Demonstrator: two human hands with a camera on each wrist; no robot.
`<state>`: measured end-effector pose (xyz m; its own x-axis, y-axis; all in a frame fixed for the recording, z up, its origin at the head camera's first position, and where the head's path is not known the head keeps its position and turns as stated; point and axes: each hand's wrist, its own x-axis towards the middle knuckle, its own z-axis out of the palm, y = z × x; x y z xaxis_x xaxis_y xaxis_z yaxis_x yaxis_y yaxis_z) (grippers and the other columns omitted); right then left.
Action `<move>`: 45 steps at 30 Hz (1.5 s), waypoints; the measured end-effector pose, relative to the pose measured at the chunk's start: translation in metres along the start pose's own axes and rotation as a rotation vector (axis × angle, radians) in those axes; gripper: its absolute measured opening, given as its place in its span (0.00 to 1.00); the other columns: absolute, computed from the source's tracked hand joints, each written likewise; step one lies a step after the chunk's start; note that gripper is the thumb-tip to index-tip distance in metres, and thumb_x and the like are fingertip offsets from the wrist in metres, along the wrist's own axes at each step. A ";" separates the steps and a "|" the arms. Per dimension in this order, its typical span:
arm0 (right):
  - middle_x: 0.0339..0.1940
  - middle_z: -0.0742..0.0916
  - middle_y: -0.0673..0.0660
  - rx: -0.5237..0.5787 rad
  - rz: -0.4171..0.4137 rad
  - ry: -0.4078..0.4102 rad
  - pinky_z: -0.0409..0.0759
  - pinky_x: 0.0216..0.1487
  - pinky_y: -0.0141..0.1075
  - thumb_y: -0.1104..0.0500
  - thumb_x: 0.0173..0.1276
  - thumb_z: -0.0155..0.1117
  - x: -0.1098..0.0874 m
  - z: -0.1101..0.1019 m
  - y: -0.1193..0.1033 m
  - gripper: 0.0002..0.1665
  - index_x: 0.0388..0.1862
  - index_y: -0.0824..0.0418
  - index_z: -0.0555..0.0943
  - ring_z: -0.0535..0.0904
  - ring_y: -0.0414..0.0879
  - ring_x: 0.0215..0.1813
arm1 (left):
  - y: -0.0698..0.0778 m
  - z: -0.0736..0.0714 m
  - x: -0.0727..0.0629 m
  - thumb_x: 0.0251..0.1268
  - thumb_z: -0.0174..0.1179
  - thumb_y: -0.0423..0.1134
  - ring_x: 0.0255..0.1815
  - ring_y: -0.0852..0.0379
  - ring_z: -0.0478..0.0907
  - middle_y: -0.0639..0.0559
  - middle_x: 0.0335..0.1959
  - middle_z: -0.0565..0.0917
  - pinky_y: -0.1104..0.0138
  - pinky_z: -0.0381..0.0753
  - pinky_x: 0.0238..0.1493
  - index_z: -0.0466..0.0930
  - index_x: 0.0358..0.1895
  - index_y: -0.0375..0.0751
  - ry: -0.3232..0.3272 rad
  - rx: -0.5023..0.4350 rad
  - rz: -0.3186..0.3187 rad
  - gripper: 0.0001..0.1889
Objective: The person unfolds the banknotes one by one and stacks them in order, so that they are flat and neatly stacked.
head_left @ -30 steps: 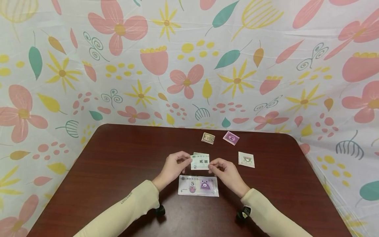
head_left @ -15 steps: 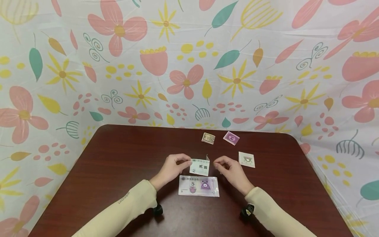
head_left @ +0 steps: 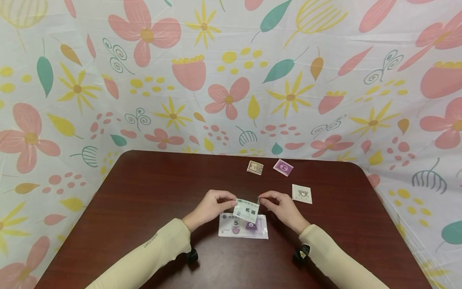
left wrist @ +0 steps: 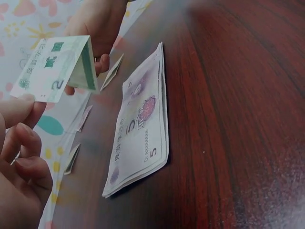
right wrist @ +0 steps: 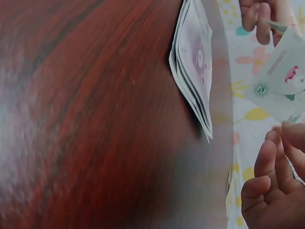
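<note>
A green play banknote marked 2 point(head_left: 246, 211) is held up, creased in the middle with its two halves apart like a tent in the left wrist view. My left hand point(head_left: 212, 205) pinches its left edge between thumb and finger. The thumb and forefinger of my right hand point(head_left: 283, 208) pinch the other half by its edge, as the right wrist view shows. Below the note lies a flat stack of purple banknotes marked 5 point(head_left: 229, 231), partly covered by it in the head view. The stack's layered edges show in the left wrist view.
Toward the back of the dark wooden table point(head_left: 162, 172) lie a small brown folded note point(head_left: 255, 167) and a purple folded one point(head_left: 283, 167). A whitish folded note point(head_left: 301, 194) rests beyond the right hand. Flowered cloth point(head_left: 231, 60) hangs behind the table.
The green note has come down over the purple stack, tilted, and its fold has opened. The right fingers left its edge half a second ago and now pinch its other half.
</note>
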<state>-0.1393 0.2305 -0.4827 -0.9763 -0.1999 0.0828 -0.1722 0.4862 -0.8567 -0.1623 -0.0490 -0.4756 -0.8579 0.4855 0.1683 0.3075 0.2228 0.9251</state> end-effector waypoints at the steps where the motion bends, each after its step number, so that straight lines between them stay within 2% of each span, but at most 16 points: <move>1: 0.41 0.89 0.55 0.018 0.004 -0.008 0.79 0.32 0.34 0.59 0.75 0.69 0.000 0.000 0.000 0.11 0.51 0.62 0.88 0.80 0.42 0.32 | 0.000 0.000 0.000 0.69 0.70 0.34 0.41 0.63 0.82 0.48 0.42 0.91 0.70 0.80 0.43 0.91 0.44 0.39 0.007 -0.001 -0.004 0.05; 6: 0.34 0.87 0.58 0.093 0.000 0.004 0.80 0.31 0.36 0.61 0.73 0.70 -0.003 0.001 -0.003 0.06 0.46 0.62 0.86 0.79 0.44 0.30 | -0.004 -0.003 -0.003 0.69 0.70 0.34 0.29 0.64 0.77 0.47 0.38 0.90 0.72 0.76 0.29 0.91 0.42 0.39 0.064 -0.015 -0.028 0.04; 9: 0.31 0.85 0.60 0.104 0.022 0.012 0.80 0.33 0.37 0.61 0.72 0.70 -0.006 0.001 -0.003 0.06 0.43 0.63 0.84 0.79 0.44 0.29 | -0.006 -0.004 -0.006 0.69 0.69 0.33 0.23 0.63 0.74 0.43 0.34 0.89 0.71 0.73 0.24 0.90 0.42 0.38 0.100 -0.027 -0.051 0.04; 15: 0.33 0.86 0.63 0.103 0.083 0.022 0.81 0.36 0.38 0.62 0.74 0.68 -0.013 -0.002 -0.003 0.07 0.43 0.66 0.81 0.80 0.44 0.30 | -0.012 -0.003 -0.013 0.70 0.67 0.32 0.23 0.59 0.75 0.43 0.34 0.89 0.70 0.74 0.24 0.88 0.41 0.36 0.170 -0.029 -0.117 0.03; 19: 0.31 0.86 0.60 0.061 0.086 0.040 0.78 0.34 0.35 0.64 0.74 0.68 -0.016 -0.005 -0.004 0.06 0.42 0.65 0.80 0.79 0.42 0.29 | -0.015 -0.003 -0.017 0.70 0.67 0.31 0.25 0.56 0.79 0.47 0.33 0.89 0.70 0.74 0.27 0.88 0.41 0.37 0.202 0.002 -0.147 0.02; 28: 0.30 0.86 0.59 -0.021 0.052 0.004 0.78 0.31 0.33 0.63 0.72 0.69 -0.023 -0.001 -0.005 0.04 0.40 0.62 0.82 0.80 0.46 0.28 | -0.019 -0.005 -0.026 0.70 0.66 0.32 0.25 0.60 0.76 0.50 0.30 0.87 0.71 0.73 0.27 0.87 0.39 0.36 0.136 0.074 -0.177 0.03; 35: 0.29 0.86 0.47 -0.147 0.030 -0.053 0.78 0.34 0.31 0.63 0.71 0.71 -0.031 0.007 -0.007 0.03 0.39 0.59 0.84 0.79 0.36 0.31 | -0.022 -0.006 -0.039 0.68 0.67 0.34 0.24 0.63 0.74 0.55 0.29 0.86 0.70 0.73 0.27 0.87 0.40 0.39 0.038 0.175 -0.199 0.03; 39: 0.28 0.85 0.44 -0.200 0.021 -0.089 0.75 0.34 0.31 0.61 0.70 0.72 -0.033 0.008 -0.008 0.03 0.38 0.56 0.84 0.77 0.35 0.31 | -0.020 -0.007 -0.045 0.69 0.67 0.34 0.24 0.63 0.74 0.57 0.30 0.86 0.69 0.74 0.28 0.85 0.44 0.39 -0.016 0.216 -0.180 0.05; 42: 0.28 0.84 0.43 -0.224 0.013 -0.101 0.74 0.34 0.31 0.60 0.71 0.72 -0.034 0.009 -0.008 0.03 0.38 0.54 0.84 0.76 0.34 0.31 | -0.018 -0.007 -0.046 0.68 0.68 0.33 0.26 0.63 0.76 0.56 0.30 0.87 0.68 0.75 0.30 0.82 0.47 0.39 -0.030 0.231 -0.157 0.08; 45: 0.27 0.84 0.43 -0.243 0.007 -0.113 0.74 0.34 0.31 0.61 0.70 0.72 -0.034 0.010 -0.008 0.03 0.38 0.54 0.84 0.75 0.34 0.30 | -0.016 -0.007 -0.045 0.67 0.68 0.31 0.27 0.64 0.77 0.56 0.29 0.86 0.68 0.76 0.32 0.81 0.45 0.41 -0.029 0.251 -0.127 0.08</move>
<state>-0.1039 0.2246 -0.4838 -0.9592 -0.2827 0.0079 -0.2049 0.6754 -0.7084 -0.1310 -0.0802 -0.4957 -0.8852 0.4631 0.0431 0.2934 0.4842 0.8243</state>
